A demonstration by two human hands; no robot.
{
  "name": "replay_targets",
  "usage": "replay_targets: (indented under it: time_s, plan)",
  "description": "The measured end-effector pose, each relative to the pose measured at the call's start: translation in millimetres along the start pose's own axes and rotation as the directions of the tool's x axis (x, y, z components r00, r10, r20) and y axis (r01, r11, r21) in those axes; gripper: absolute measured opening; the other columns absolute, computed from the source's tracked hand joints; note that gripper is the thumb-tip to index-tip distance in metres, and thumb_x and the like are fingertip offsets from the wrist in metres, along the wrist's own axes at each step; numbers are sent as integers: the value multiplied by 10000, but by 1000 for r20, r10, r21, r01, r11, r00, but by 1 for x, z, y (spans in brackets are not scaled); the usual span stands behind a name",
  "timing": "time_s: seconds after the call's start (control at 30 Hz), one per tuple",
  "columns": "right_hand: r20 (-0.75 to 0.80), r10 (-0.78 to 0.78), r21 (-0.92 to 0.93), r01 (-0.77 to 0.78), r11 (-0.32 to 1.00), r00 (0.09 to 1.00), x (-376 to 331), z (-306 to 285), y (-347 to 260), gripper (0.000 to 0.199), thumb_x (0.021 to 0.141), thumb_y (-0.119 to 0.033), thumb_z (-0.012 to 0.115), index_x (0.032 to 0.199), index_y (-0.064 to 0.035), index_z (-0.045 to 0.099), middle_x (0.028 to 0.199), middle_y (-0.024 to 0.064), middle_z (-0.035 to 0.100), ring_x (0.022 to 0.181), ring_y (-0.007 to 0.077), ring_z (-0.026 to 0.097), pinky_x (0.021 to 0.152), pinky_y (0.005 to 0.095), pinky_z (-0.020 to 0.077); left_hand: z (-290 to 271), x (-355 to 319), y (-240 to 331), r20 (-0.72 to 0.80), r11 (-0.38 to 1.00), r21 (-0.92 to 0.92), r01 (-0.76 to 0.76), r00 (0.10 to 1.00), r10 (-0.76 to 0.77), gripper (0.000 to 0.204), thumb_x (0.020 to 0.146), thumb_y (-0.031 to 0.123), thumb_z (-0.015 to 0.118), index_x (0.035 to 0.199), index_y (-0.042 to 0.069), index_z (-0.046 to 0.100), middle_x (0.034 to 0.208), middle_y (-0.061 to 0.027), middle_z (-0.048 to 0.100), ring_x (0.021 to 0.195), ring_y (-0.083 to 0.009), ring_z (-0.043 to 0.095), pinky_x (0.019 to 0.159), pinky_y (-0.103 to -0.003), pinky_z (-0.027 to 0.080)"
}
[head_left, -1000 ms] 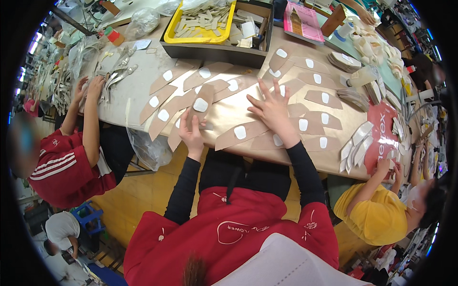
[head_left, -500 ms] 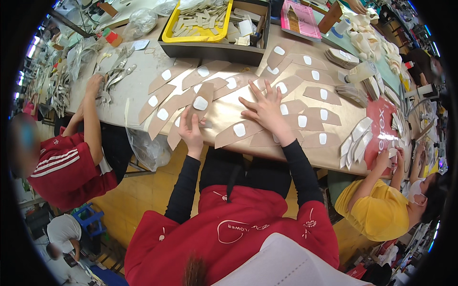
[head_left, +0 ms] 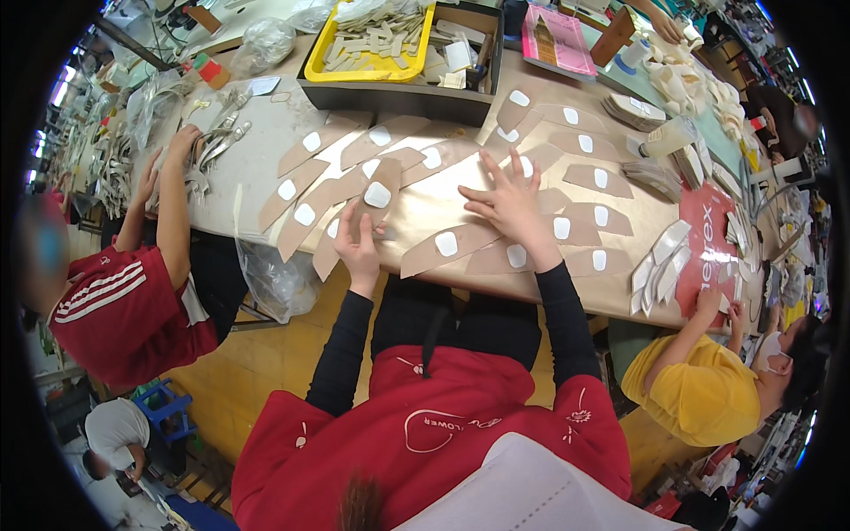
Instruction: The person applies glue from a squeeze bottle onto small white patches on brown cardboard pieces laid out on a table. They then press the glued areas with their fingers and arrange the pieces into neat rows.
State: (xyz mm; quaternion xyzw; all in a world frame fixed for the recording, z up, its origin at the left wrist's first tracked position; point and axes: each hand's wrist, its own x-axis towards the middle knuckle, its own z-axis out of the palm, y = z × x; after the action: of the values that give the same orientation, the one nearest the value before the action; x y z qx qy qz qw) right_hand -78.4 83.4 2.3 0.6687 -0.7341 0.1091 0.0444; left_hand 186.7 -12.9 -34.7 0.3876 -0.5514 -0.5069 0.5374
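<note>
Fisheye bends everything near the rim; far bench clutter is too small to sort, and the fronts of both palms are hidden since I only see the backs of the hands. Left hand [head_left: 359, 241] is pinching the lower end of a tan cut piece [head_left: 379, 196] with a white patch near its top; fingers curled on it, thumb side partly hidden behind the piece. That piece runs long-axis near vertical in the view, narrow end toward the person, wide patched end pointing away toward the yellow tray [head_left: 376, 40]. It sits at the near edge of the table [head_left: 257, 159], overlapping its neighbours. Right hand [head_left: 512, 205] is flat, fingers spread wide, pressing down on the overlapped tan pieces right of centre, gripping nothing. Another tan piece [head_left: 453, 248] lies between the hands, long axis nearly horizontal, tip pointing left. A co-worker's red sleeve [head_left: 124, 301] is at far left, one in yellow [head_left: 699, 398] at lower right.
</note>
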Motion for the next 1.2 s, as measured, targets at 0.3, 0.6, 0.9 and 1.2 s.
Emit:
replay_targets:
  time_s: [0.3, 0.6, 0.9, 1.2]
  plan:
    - [34, -16, 109, 12, 994, 999, -1, 6, -18, 443, 880, -590, 604, 1254, -367, 687, 1591, 46, 317, 1455, 439, 187, 1085, 745, 102, 1, -1, 0, -5, 1000, 24, -15, 1000, 15, 296, 994, 41, 555, 1269, -69, 566, 992, -104, 656, 677, -134, 638, 646, -280, 536]
    - [-47, 35, 45, -32, 998, 998, 8, 10, -22, 452, 887, -616, 571, 1256, -382, 687, 1607, 22, 293, 1474, 437, 163, 1095, 748, 86, 3, -1, 1, 2, 999, 46, -24, 1000, 24, 292, 994, 40, 556, 1265, -67, 572, 924, -97, 668, 660, -129, 634, 639, -280, 534]
    - [-21, 24, -30, -24, 999, 999, 13, 7, -14, 492, 879, -641, 562, 1301, -402, 648, 1605, 14, 305, 1487, 410, 160, 1097, 752, 89, 2, -1, 5, 16, 999, 47, -23, 1000, 22, 294, 993, 36, 557, 1267, -71, 568, 945, -100, 668, 661, -136, 633, 643, -288, 543]
    - [141, -29, 7, 29, 1000, 990, 8, -10, -1, 533, 869, -640, 575, 1338, -389, 618, 1612, 32, 284, 1487, 412, 163, 1102, 753, 102, 1, -2, 3, 17, 996, 87, -22, 1000, 21, 289, 991, 31, 556, 1260, -72, 569, 942, -106, 669, 665, -136, 637, 653, -288, 551]
